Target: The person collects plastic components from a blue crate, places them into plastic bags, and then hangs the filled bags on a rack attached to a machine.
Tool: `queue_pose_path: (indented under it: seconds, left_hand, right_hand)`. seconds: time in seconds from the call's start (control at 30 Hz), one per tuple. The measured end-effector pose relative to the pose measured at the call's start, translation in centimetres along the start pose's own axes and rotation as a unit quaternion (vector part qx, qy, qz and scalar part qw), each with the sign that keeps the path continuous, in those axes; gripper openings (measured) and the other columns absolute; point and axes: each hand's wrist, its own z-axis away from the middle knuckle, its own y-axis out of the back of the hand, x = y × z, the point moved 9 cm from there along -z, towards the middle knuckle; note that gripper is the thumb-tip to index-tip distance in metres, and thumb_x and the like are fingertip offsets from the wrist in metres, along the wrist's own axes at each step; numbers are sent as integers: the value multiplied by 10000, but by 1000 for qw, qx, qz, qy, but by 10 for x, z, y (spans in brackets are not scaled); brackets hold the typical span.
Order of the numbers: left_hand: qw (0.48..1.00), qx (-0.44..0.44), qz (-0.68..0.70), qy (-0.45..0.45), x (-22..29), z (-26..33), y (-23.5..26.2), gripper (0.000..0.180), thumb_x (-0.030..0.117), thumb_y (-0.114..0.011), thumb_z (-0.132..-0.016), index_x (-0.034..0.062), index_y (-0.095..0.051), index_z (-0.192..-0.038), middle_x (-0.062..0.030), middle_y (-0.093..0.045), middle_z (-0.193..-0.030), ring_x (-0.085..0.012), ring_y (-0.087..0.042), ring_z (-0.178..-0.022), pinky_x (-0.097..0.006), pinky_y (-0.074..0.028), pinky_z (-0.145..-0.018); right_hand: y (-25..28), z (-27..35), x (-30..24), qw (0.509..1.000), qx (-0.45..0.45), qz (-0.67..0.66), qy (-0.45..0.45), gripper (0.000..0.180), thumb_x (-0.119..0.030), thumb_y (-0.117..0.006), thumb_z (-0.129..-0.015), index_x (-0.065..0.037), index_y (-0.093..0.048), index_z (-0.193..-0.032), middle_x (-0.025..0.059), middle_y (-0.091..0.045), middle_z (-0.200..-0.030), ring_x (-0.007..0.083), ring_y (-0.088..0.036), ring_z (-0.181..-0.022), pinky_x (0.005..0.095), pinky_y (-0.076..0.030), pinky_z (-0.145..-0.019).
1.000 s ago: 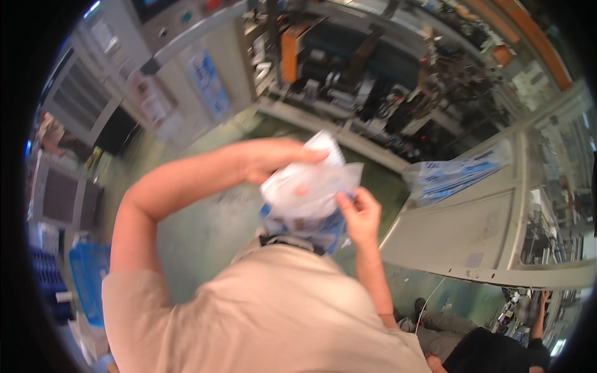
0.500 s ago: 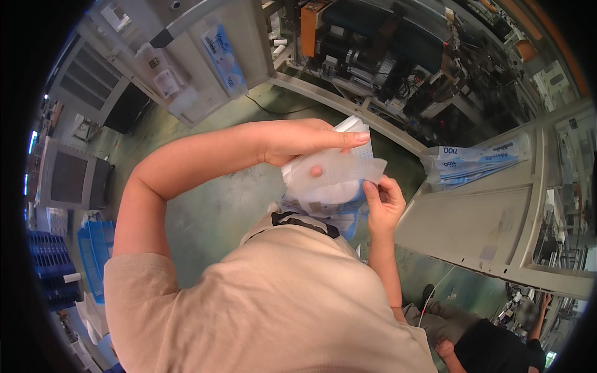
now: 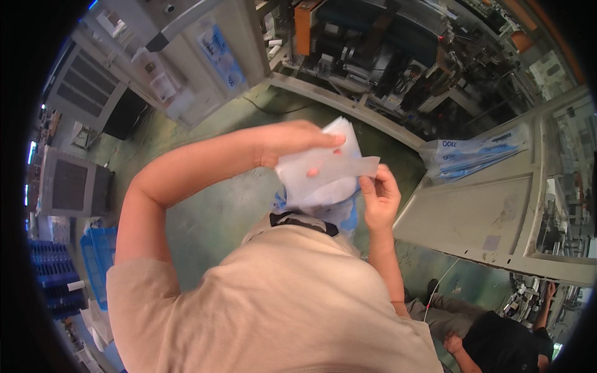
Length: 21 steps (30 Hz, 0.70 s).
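Note:
My left hand (image 3: pixel 297 138) grips a stack of thin white sheets (image 3: pixel 347 132), its thumb lying across the top. Between the thumb and fingers of my right hand (image 3: pixel 380 198) is the right edge of a translucent white sheet (image 3: pixel 351 166), lifted off the near side of the stack. Pinkish spots show at or through this sheet; they look like fingertips of the left hand, though I cannot be sure. Just beneath, in front of my waist, hangs a blue and white plastic bag (image 3: pixel 350 221), partly hidden by the sheets.
Ahead stands an open machine frame (image 3: pixel 367 102) with cables and a motor. Blue-printed plastic packaging (image 3: pixel 476 152) hangs on the panel at right, another such piece (image 3: pixel 221 56) on the left door. A blue crate (image 3: pixel 98 264) is at left. A co-worker (image 3: pixel 497 339) is at lower right.
The sheet's right edge has moved slightly left and up with my right hand, and it looks more folded over. My left hand still holds the stack. The whole view has shifted a little.

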Motion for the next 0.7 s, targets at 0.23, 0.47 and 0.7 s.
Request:
queue_pose_path:
  seconds: [0.23,0.47,0.7]
  left_hand:
    - [996,-93,7,-7,-6,14,-20,692,516,-581,-788,-84,-495,-1123,-155,-571,-1025,-177,-579,-889,-294,-482,-743]
    - [997,-68,35,-1,-10,12,-14,317,110,-601,-759,-43,-540,-1030,-94,-597,-899,-139,-586,-780,-274,-487,-663]
    - [994,-55,96,-9,-15,10,-10,257,-9,-542,-711,-27,-552,-967,-98,-579,-897,-146,-581,-704,-273,-504,-607]
  right_hand:
    - [-8,-3,6,998,29,-27,-45,100,5,-598,-807,28,-544,-888,37,-538,-858,93,-495,-783,203,-409,-715]
    - [-15,0,11,996,7,-76,-53,143,46,-605,-787,37,-556,-921,61,-546,-899,116,-520,-852,227,-425,-779]
    - [-20,0,8,995,-9,-82,-47,159,73,-588,-783,29,-560,-933,67,-536,-925,129,-531,-876,240,-431,-795]
